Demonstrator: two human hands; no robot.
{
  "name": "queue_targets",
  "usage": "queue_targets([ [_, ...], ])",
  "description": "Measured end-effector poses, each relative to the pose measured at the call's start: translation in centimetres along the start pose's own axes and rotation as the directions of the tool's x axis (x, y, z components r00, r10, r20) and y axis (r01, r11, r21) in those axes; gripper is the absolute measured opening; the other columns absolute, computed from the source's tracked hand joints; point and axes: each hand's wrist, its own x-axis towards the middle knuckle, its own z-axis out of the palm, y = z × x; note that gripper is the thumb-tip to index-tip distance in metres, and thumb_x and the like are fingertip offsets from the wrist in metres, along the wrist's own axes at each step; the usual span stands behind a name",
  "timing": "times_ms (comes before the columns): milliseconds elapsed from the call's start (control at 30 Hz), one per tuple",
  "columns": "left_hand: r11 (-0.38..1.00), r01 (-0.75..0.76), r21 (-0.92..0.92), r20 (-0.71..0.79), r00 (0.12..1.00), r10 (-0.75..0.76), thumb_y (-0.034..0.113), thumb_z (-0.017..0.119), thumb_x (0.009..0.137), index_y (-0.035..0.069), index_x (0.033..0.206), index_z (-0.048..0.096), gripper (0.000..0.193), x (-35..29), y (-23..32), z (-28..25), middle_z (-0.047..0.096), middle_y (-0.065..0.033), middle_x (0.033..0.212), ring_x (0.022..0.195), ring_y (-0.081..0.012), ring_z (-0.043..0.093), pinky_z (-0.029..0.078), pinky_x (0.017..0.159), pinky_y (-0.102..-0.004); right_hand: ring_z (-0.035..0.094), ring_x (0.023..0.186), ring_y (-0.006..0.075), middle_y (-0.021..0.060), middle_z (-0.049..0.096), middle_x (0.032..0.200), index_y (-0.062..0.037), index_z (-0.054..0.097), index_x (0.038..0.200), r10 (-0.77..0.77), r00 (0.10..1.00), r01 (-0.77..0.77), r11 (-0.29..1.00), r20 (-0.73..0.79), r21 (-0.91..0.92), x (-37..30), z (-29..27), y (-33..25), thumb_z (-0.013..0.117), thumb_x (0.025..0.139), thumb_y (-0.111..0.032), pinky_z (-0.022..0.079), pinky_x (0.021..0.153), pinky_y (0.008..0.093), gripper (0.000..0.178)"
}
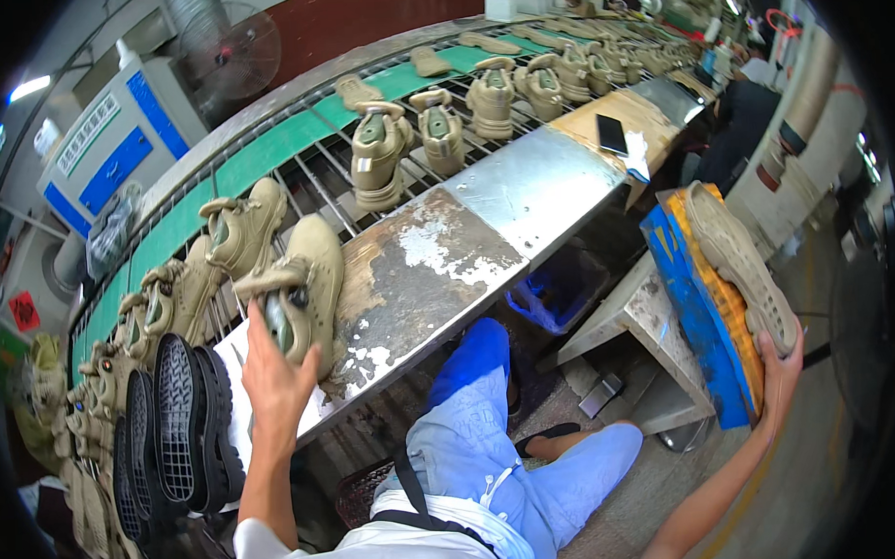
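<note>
My left hand (278,379) grips a tan shoe (314,255) by its heel end, fingers at the collar and thumb on the near side. The shoe is by the bench's left part, toe pointing away from me. Out to the right, my right hand (781,371) is closed around the lower end of a tan shoe sole (737,255). That sole is tilted lengthwise along a blue and orange block-like piece (680,291), whose kind I cannot make out. Another tan shoe (248,225) stands just beyond the one in my left hand.
Several tan shoes (442,132) line a roller conveyor (311,176) with green strips. Black soles (181,422) stand at the left. A worn metal-topped bench (533,193) carries a phone (611,134). A metal stand (656,321) is by my legs; a person (747,106) sits further right.
</note>
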Motion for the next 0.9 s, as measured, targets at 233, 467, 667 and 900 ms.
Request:
queue_targets([
  [233, 0.994, 0.081, 0.069, -0.015, 0.997, -0.080, 0.043, 0.081, 0.084, 0.004, 0.160, 0.036, 0.096, 17.4, -2.2, 8.3, 0.062, -0.0237, 0.141, 0.115, -0.0459, 0.068, 0.056, 0.095, -0.0530, 0.054, 0.136, 0.0303, 0.0202, 0.056, 0.149, -0.0006, 0.045, 0.156, 0.001, 1.000, 0.001, 0.995, 0.017, -0.104, 0.4, 0.4, -1.1, 0.081, 0.091, -0.045, 0.042, 0.114, 0.0405, 0.087],
  [467, 0.985, -0.018, -0.170, -0.150, 0.989, -0.008, 0.046, 0.082, 0.083, 0.007, 0.164, 0.032, 0.103, 21.0, -5.7, 15.0, 0.057, -0.0238, 0.150, 0.130, -0.0426, 0.061, 0.052, 0.104, -0.0504, 0.055, 0.134, 0.0302, 0.0175, 0.058, 0.144, -0.0007, 0.049, 0.152, -0.074, 0.992, 0.068, 0.995, -0.105, -0.068, 0.3, -0.1, -0.3, 0.085, 0.082, -0.051, 0.042, 0.113, 0.0421, 0.094],
  [667, 0.965, -0.243, -0.095, -0.350, 0.916, 0.195, 0.054, 0.075, 0.093, 0.005, 0.159, 0.039, 0.090, 18.8, -3.7, 13.9, 0.051, -0.0258, 0.155, 0.139, -0.0442, 0.052, 0.045, 0.113, -0.0547, 0.064, 0.124, 0.0258, 0.0144, 0.063, 0.135, -0.0004, 0.051, 0.146, -0.246, 0.942, 0.159, 0.926, 0.227, 0.343, -3.5, 10.8, -13.8, 0.092, 0.067, -0.058, 0.051, 0.107, 0.0397, 0.106],
  [900, 0.143, 0.516, -0.844, 0.530, 0.769, 0.357, 0.037, 0.039, 0.113, 0.002, 0.147, 0.048, 0.049, 7.5, 6.5, 5.6, 0.070, -0.0152, 0.095, 0.060, -0.0169, 0.065, 0.049, 0.045, -0.0269, 0.062, 0.129, 0.0238, 0.0141, 0.061, 0.138, 0.0016, 0.049, 0.149, -0.310, 0.767, -0.079, 0.823, 0.561, 0.562, -6.3, 24.2, -17.8, 0.101, 0.063, -0.040, 0.049, 0.112, 0.0395, 0.109],
])
